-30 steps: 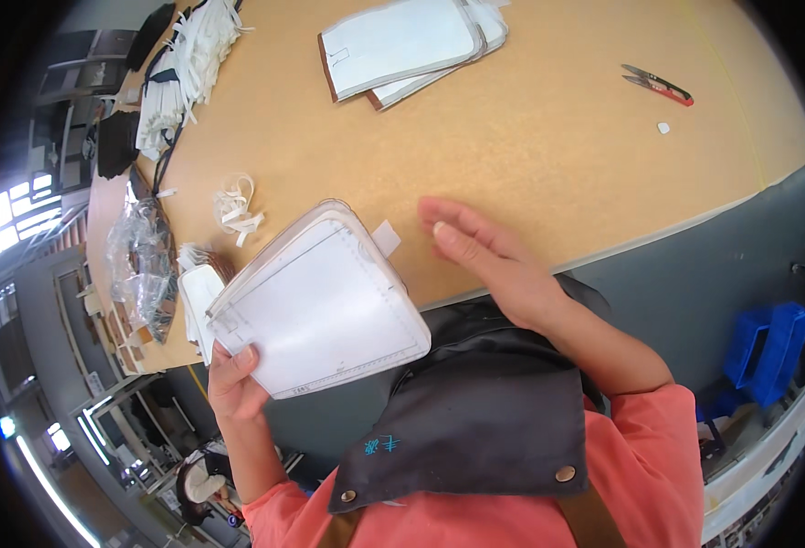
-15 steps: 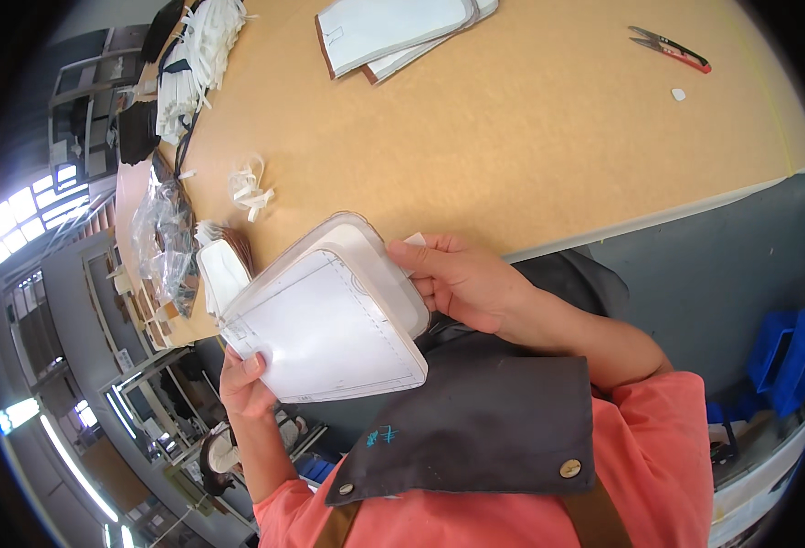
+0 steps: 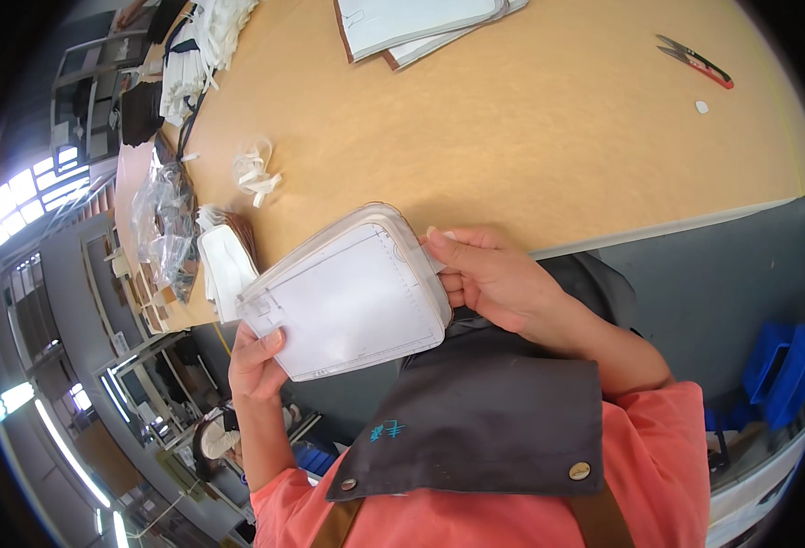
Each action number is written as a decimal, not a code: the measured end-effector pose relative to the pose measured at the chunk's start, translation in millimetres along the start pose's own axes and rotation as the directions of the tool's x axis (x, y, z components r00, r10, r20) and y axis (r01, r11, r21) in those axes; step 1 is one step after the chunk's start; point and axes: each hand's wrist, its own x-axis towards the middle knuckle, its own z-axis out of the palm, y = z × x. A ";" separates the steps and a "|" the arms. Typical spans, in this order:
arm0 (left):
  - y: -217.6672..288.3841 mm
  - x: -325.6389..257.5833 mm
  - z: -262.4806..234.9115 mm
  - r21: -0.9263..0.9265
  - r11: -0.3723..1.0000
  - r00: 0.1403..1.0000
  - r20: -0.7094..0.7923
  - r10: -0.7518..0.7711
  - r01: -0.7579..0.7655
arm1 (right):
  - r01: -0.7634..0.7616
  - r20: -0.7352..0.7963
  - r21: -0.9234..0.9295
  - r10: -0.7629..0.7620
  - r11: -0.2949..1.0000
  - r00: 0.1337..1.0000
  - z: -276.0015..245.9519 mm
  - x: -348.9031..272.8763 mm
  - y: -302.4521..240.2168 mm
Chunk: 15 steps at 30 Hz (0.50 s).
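Observation:
My left hand point(image 3: 258, 362) grips the lower left corner of a white panel point(image 3: 352, 306), thumb on top and fingers beneath. The panel has rounded upper corners and thin printed outlines. A pale layer point(image 3: 375, 213) with a brownish edge lies under it and shows along the far and right sides. At the right edge, my right hand point(image 3: 503, 279) pinches a small whitish, see-through tab point(image 3: 434, 263) between thumb and fingers. Some of its fingertips are hidden behind the panel. Both hands hold the work above my lap, at the near table edge.
On the tan table point(image 3: 475, 137) lie stacked white panels point(image 3: 420, 26), thread snips point(image 3: 697, 62), a small white piece point(image 3: 702, 107) and curled white strips point(image 3: 256, 173). To the left are a clear plastic bag point(image 3: 165, 219), a white-and-brown stack point(image 3: 226, 260) and bundled white strips point(image 3: 203, 55).
The top panel has come down nearly flush over the pale layer, which stuck out farther before. Both hands have shifted slightly right, and the left hand has risen a little with the panel.

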 end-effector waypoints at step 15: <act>-4.9 10.3 -5.2 0.022 1.000 0.999 -0.035 -0.018 0.018 | -0.001 -0.036 0.004 0.001 1.000 0.999 -3.8 2.6 -0.3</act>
